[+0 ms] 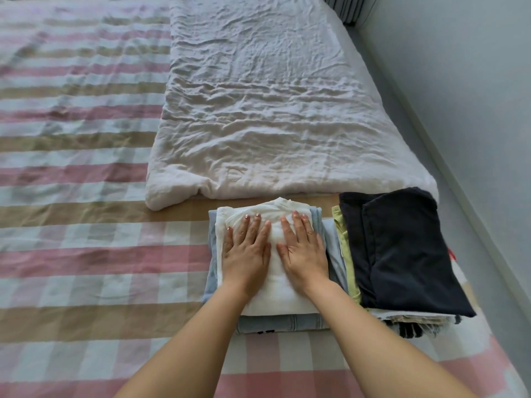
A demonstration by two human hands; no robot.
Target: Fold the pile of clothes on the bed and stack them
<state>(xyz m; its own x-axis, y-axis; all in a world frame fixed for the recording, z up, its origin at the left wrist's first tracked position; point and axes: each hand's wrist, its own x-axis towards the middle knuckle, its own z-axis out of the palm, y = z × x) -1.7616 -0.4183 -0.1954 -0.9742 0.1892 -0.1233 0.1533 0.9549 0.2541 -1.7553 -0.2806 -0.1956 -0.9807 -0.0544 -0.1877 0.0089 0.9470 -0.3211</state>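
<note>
Head view looks down along my bare forearms to the bed (pixel 86 239), checked in pink, tan and pale blue. My left hand (pixel 246 249) and my right hand (pixel 305 248) lie flat, side by side, on top of a folded white garment (pixel 274 297). The fingers of both hands are straight and a little spread, palms down, pressing on the cloth; neither curls round anything. The thumbs point toward each other with a narrow strip of white cloth between them, so the hands are near but apart.

The white garment tops a stack. Under it a light blue denim piece (pixel 283 323) shows along the near side and the left side, with something dark at its near edge that I cannot make out. This stack sits near the right edge of the bed, toward its near end.

Just beside it, closer still to the right edge, lies a second stack topped by a folded dark navy garment (pixel 408 259). A yellow-green piece (pixel 349 259) shows from under the navy one on the side facing my right hand, and pale and striped layers peep out at that stack's near end. Whether the two stacks touch I cannot tell.

Beyond both stacks a crumpled white quilt (pixel 258 110) is spread along the right edge of the bed toward its far end. A pale wall (pixel 465 96) runs along that edge.
</note>
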